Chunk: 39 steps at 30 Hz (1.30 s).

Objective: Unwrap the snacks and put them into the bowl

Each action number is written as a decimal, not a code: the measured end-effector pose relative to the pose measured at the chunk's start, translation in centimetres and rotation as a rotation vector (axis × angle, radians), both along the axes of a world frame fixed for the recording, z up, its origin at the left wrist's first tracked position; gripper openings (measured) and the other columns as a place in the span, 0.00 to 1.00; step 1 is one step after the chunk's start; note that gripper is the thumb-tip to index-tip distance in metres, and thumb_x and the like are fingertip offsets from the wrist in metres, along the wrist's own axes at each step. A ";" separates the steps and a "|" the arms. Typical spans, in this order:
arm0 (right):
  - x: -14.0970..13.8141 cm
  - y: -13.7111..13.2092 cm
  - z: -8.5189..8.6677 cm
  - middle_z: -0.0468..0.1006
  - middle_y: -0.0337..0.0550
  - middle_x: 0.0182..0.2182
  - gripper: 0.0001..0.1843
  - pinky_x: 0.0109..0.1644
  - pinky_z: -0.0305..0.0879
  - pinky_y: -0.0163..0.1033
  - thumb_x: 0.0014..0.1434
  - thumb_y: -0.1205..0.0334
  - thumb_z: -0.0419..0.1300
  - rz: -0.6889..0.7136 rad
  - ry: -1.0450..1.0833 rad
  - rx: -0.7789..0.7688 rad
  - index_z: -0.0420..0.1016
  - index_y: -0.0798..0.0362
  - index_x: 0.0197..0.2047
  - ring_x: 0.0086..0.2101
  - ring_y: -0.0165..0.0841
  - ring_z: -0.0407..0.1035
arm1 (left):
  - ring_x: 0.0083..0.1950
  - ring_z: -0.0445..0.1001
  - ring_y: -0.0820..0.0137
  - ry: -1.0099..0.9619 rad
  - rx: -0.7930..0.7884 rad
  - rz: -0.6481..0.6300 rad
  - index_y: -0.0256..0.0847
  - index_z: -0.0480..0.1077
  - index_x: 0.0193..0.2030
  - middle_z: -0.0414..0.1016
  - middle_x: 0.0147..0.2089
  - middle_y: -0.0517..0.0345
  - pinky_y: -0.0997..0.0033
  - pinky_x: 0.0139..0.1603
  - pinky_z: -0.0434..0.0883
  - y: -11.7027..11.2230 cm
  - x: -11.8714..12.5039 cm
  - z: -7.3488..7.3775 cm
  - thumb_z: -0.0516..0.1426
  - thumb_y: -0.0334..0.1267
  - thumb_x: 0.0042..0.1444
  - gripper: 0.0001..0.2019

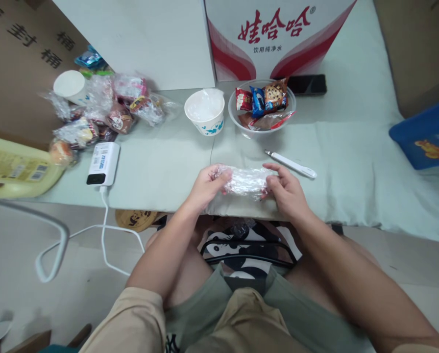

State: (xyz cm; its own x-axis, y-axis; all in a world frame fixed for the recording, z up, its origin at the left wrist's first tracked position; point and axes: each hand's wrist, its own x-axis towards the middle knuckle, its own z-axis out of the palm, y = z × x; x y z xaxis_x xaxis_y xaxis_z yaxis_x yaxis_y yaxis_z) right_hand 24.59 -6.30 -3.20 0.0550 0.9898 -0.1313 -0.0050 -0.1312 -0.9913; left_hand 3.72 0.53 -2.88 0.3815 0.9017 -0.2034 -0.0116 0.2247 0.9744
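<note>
Between my two hands a crinkled piece of clear plastic wrap (248, 181) is held out over the front edge of the cloth-covered surface. My left hand (207, 186) pinches its left end with the thumb on top. At the right end, my right hand (285, 190) grips it between thumb and fingers. Behind my right hand lies a white-handled peeler-like tool (292, 163) with a metal tip. A paper cup (209, 128) with clear plastic in it stands beyond my hands. Beside the cup, a clear plastic bowl (237, 122) holds several wrapped snacks (258, 100).
Several wrapped snacks (120, 117) are piled at the left with another paper cup (70, 86). A white power bank (104, 164) with a cable lies nearby. A yellow jug (24, 169) stands far left. A white-and-red carton (274, 44) and a black phone (309, 85) sit behind the bowl.
</note>
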 end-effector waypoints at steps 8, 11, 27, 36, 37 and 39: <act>0.1 0.7 -0.6 0.72 0.36 0.31 0.16 0.36 0.70 0.40 0.54 0.52 0.65 -0.107 0.011 0.071 0.63 0.46 0.40 0.30 0.32 0.70 | 0.35 0.74 0.71 0.118 0.199 0.040 0.39 0.74 0.34 0.77 0.34 0.56 0.71 0.37 0.71 -0.4 0.8 0.1 0.65 0.55 0.51 0.19; 0.6 0.8 -0.8 0.68 0.33 0.27 0.11 0.31 0.66 0.37 0.55 0.57 0.60 -0.281 0.019 0.103 0.62 0.45 0.40 0.25 0.29 0.65 | 0.45 0.77 0.66 0.029 0.215 -0.010 0.39 0.75 0.39 0.80 0.45 0.50 0.67 0.45 0.73 -0.2 0.4 -0.1 0.67 0.55 0.48 0.21; -0.6 0.3 -0.6 0.74 0.39 0.31 0.13 0.35 0.67 0.40 0.55 0.51 0.63 0.041 -0.131 0.060 0.71 0.50 0.38 0.31 0.33 0.68 | 0.33 0.73 0.73 0.063 0.016 -0.177 0.39 0.68 0.36 0.74 0.34 0.60 0.72 0.36 0.70 -1.9 2.8 -0.3 0.69 0.51 0.46 0.21; -0.2 -0.4 0.6 0.65 0.32 0.19 0.05 0.28 0.55 0.37 0.56 0.61 0.58 0.063 -0.310 0.088 0.74 0.50 0.36 0.22 0.28 0.58 | 0.27 0.69 0.74 0.160 0.128 -0.252 0.39 0.71 0.44 0.71 0.26 0.64 0.74 0.30 0.66 -1.7 1.6 -0.7 0.60 0.50 0.59 0.16; -0.3 -0.5 0.5 0.64 0.31 0.18 0.09 0.27 0.54 0.37 0.56 0.61 0.59 0.049 -0.264 0.068 0.75 0.49 0.41 0.21 0.28 0.57 | 0.26 0.69 0.75 0.127 0.111 -0.249 0.39 0.71 0.46 0.71 0.25 0.64 0.74 0.29 0.66 -1.7 1.6 -0.8 0.61 0.51 0.58 0.18; -0.4 -0.5 0.2 0.65 0.30 0.19 0.16 0.26 0.54 0.36 0.56 0.58 0.60 0.030 -0.117 0.037 0.73 0.47 0.48 0.20 0.29 0.57 | 0.26 0.69 0.75 0.029 0.076 -0.226 0.40 0.70 0.49 0.72 0.25 0.65 0.74 0.29 0.67 -1.7 1.6 -0.8 0.63 0.52 0.56 0.21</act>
